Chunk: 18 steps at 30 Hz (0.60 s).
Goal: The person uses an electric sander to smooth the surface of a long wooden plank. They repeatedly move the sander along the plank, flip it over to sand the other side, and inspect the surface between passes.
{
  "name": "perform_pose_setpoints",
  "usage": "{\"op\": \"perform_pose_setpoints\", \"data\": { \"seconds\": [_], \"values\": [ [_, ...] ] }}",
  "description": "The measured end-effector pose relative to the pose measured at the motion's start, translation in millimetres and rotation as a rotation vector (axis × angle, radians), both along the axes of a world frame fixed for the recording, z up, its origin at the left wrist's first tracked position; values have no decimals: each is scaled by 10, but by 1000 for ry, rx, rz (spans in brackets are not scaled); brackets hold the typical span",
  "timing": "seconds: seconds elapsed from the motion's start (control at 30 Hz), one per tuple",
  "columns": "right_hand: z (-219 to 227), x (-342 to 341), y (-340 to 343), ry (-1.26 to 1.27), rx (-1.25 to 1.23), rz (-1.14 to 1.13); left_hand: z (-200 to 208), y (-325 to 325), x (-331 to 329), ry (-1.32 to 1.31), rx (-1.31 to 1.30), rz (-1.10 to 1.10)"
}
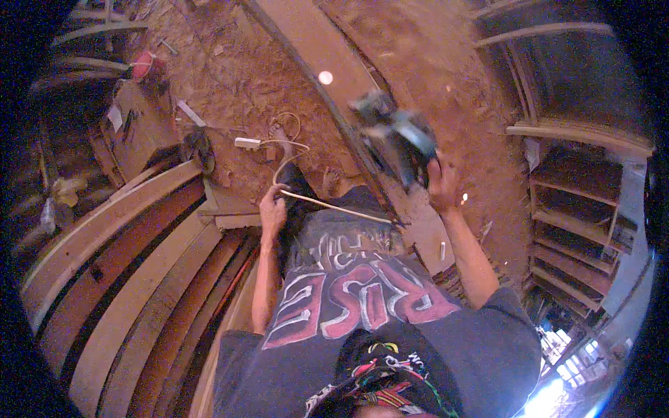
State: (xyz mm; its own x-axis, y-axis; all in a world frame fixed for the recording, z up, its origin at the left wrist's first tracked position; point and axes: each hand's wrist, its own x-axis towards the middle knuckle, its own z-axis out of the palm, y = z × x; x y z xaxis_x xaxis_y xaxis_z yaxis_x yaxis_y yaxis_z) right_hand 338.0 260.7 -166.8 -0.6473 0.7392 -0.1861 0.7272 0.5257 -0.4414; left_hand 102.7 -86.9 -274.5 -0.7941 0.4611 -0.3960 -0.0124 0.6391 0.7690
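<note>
"Power tool (401, 136): where is it?"

"Over the long plank (306, 35), toward the plank's near end, in front of the person and to the right. It is dark with a blue-green sheen, and so blurred that nobody can tell whether it touches the wood."

"And the right hand (442, 187)?"

"Closed at the tool's near right end, holding it. The blur and the angle hide just how the fingers wrap around."

"What about the left hand (273, 207)?"

"Shut in a narrow grip on a pale cord (341, 208), well apart from the tool. On one side the cord loops away to a white block (247, 143) on the ground (223, 76); on the other it runs across the front of the shirt (366, 292) to the plank's edge. Whether it joins the tool cannot be made out."

"Anything around the person?"

"One bare foot (332, 180) shows between the cord and the plank. Long boards (132, 279) stand side by side at the lower left, looking curved in this wide view, and wooden shelves (571, 230) stand at the far right."
</note>
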Motion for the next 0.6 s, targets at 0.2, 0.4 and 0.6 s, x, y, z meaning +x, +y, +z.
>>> {"op": "perform_pose_setpoints", "data": {
  "seconds": [0.2, 0.4, 0.6],
  "values": [
    [-419, 934, -149, 343, -176, -105, -51, 202, 97, -120, 9, -233],
    [-597, 612, 127, 292, -238, -87, -74, 115, 95, -13, 29, -270],
    [-427, -808, 470, 496, -234, -28, -49, -56, 44, -20, -41, -118]
  ]
}}
